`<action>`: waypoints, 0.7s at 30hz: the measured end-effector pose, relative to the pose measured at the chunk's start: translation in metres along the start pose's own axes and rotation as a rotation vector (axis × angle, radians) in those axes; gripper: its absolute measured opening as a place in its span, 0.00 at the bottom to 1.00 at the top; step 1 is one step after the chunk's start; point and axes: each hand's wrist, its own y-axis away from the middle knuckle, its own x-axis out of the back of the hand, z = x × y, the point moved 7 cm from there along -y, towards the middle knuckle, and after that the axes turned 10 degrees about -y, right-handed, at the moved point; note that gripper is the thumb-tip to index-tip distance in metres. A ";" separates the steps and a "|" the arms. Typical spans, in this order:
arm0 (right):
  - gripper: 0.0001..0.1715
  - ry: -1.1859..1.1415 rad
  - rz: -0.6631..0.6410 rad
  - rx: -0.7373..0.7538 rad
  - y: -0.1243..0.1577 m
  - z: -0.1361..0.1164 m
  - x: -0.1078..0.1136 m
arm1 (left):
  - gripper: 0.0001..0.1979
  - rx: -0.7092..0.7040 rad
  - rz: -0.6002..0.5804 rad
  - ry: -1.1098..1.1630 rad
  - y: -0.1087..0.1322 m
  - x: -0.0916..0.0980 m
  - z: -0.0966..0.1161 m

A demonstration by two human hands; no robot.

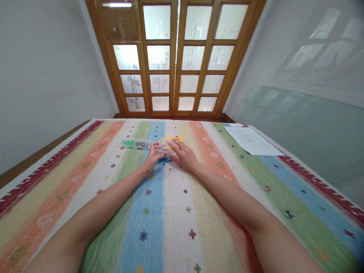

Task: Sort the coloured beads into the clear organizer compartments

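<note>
A clear plastic box [164,145] lies between my hands, near the far side of the table. My left hand [152,157] is closed on its left side, thumb stretched along the near edge. My right hand [183,155] grips the box from the right, its fingers lying across the top. Just below the box, small blue pieces [165,161] are scattered in a loose heap on the cloth; their exact kind is too small to tell. Left of the box are clear containers, one with green pieces [128,143] and one with dark pieces [142,144].
A yellow-edged item [178,138] lies behind my right hand. White printed paper [250,139] rests at the table's far right. The striped tablecloth [148,239] covers the table. Beyond the far edge stand wooden doors [175,80] with glass panes.
</note>
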 end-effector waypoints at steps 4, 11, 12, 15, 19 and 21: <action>0.35 0.060 -0.037 0.045 -0.001 -0.002 -0.002 | 0.38 0.061 0.034 0.121 0.000 0.005 -0.002; 0.27 0.155 -0.053 0.080 -0.005 -0.014 -0.003 | 0.51 0.142 -0.082 0.047 0.000 -0.008 -0.008; 0.26 0.162 -0.052 0.069 -0.005 -0.014 -0.002 | 0.51 0.109 -0.095 -0.007 -0.001 -0.011 -0.008; 0.26 0.170 -0.051 0.026 -0.006 -0.011 0.001 | 0.47 0.006 -0.069 -0.208 -0.003 -0.010 -0.006; 0.29 0.169 -0.062 -0.122 -0.003 0.012 0.001 | 0.38 -0.050 0.082 -0.511 -0.008 0.014 -0.004; 0.27 0.180 -0.066 -0.227 -0.001 0.030 0.003 | 0.34 -0.078 0.136 -0.613 -0.011 0.027 -0.002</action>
